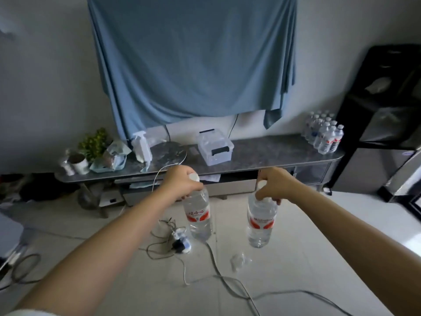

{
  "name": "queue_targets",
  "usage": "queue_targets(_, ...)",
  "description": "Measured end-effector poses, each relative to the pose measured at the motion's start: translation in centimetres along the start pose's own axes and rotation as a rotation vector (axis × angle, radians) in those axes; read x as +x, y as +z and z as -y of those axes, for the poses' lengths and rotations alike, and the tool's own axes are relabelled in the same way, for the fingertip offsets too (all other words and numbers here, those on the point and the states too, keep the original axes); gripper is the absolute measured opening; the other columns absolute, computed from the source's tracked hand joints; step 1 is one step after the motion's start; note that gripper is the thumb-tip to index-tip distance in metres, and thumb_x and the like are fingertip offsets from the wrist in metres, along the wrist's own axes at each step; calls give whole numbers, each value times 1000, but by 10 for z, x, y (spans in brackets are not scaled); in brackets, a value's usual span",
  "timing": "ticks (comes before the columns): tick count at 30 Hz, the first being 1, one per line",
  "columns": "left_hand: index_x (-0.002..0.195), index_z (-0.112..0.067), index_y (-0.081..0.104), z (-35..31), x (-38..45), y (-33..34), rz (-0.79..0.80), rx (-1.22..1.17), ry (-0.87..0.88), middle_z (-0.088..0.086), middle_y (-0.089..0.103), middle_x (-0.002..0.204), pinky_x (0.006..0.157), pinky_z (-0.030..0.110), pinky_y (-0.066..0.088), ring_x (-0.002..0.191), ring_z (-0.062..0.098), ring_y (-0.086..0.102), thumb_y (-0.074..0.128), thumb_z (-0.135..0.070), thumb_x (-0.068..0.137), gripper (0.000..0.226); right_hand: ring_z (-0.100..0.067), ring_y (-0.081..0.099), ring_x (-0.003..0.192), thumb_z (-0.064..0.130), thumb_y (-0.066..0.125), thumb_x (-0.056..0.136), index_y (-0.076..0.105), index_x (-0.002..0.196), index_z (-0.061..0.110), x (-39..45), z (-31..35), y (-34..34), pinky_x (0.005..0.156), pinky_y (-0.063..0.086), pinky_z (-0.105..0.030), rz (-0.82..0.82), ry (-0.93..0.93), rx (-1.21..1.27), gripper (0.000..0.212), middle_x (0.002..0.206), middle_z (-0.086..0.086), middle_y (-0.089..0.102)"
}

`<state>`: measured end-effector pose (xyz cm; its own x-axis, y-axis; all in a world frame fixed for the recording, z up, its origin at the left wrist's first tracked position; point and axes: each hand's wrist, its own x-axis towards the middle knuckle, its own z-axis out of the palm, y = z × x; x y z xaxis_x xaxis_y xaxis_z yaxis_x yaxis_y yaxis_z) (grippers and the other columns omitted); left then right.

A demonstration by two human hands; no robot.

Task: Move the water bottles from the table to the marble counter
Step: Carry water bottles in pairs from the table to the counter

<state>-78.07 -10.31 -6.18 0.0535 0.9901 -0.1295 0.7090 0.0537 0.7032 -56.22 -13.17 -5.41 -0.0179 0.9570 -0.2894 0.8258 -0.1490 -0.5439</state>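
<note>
Two water bottles carried by their necks over the floor, in front of the marble desk.

The left hand grips the neck of one bottle, and the right hand grips the neck of the other bottle; both hang roughly upright, apart from each other, above the tiled floor with its loose cables. Beyond them, the desk carries a cluster of small bottles at its right end, a clear box and a spray bottle.

No legible text. Left water bottle, frame centre: red-and-white label, red characters too blurred to read. Right water bottle: same label, unreadable. Bottle cluster, right of frame: labels too small.
</note>
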Motion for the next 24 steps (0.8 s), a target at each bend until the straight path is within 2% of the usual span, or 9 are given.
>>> queue_targets(4,83,-12,64,-50,84,16,133,128,109,7,61,75,42,18,44,51,13,52,72,-12,76,11,-11,51,49,10,68,79,56,96,6,57,-30,-57,38,43,-14,-12,113,-7,21,70,-2,51)
queue_targets(7,81,-11,64,-84,136,35,179,187,154,9,60,80,49,21,45,66,21,56,72,-13,75,10,-12,50,44,8,68,79,51,85,11,86,-61,-94,31,38,-12,-66,156,35,18,68,-1,49)
queue_targets(9,83,-7,67,-100,161,46,190,209,182,7,59,81,52,20,44,70,21,54,72,-13,73,13,-13,48,41,5,68,77,53,78,11,99,-80,-113,29,36,-11,-109,155,43,17,68,-4,51)
queue_targets(12,77,-13,63,-141,215,75,216,234,217,4,58,79,48,17,37,68,17,52,70,-12,75,7,-9,44,32,2,69,74,54,68,12,134,-124,-151,27,35,-13,-201,188,75,19,63,-3,50)
queue_targets(14,72,-16,60,-168,245,95,208,232,240,2,55,72,44,16,35,58,11,49,69,-12,76,11,-4,43,21,2,70,72,53,60,16,157,-149,-178,28,34,-12,-244,193,79,25,59,-1,49)
queue_targets(16,78,-13,65,-193,272,116,210,238,248,2,56,72,37,14,37,53,7,46,70,-12,76,5,-1,47,24,3,70,73,49,56,21,180,-173,-202,27,32,-7,-251,189,51,32,58,2,48)
queue_targets(19,92,-7,70,-236,314,155,215,226,248,8,60,82,40,16,42,62,18,54,70,-12,76,17,-7,49,45,7,71,74,53,65,16,219,-218,-239,38,40,-14,-222,204,-23,21,63,1,51)
queue_targets(21,89,-8,69,-269,343,181,213,208,230,9,59,82,38,16,41,58,20,53,70,-12,76,13,-11,50,51,9,71,74,55,68,15,245,-250,-268,45,40,-17,-187,214,-60,18,64,1,51)
queue_targets(24,82,-13,62,-320,385,218,206,196,221,7,57,72,27,8,32,45,13,45,68,-13,78,8,-2,51,30,9,70,74,63,88,12,276,-296,-313,45,43,-17,-171,228,-43,15,62,0,53)
